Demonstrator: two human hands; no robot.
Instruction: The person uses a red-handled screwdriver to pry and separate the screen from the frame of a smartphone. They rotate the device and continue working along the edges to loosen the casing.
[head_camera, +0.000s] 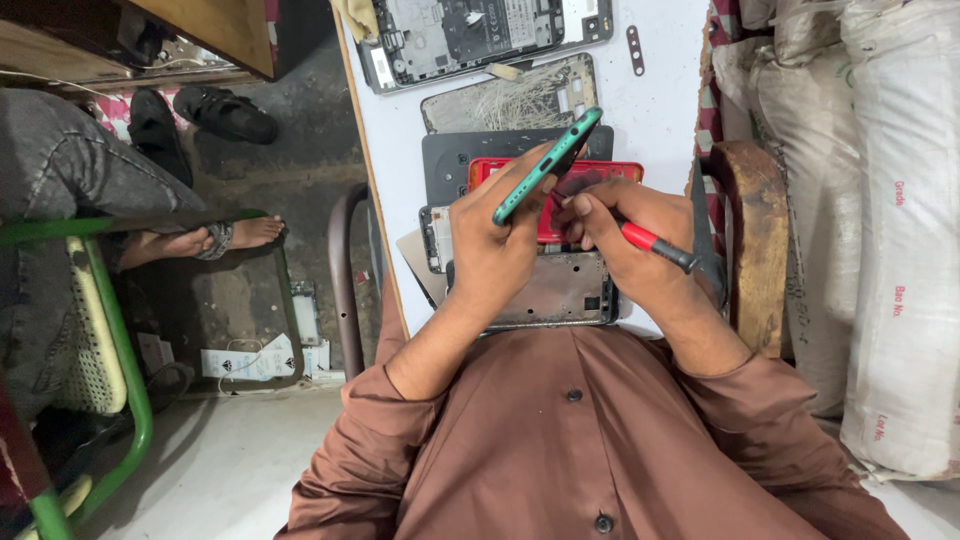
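Two hands are raised over the white desk (660, 110); a teal phone (547, 166) is gripped edge-on by left hand (490, 245) fingers; a red-handled screwdriver (655, 245) is clenched in right hand (625, 235), tip at the phone; stripped phone frames (480, 40) are spread beneath.

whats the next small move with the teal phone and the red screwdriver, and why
Probably ease the red-handled screwdriver tip along the edge of the teal phone. The left hand holds the phone tilted on its edge above the white table, and the right hand has the tool's tip at the phone's underside, though the tip itself is hidden, so its exact spot is unclear.
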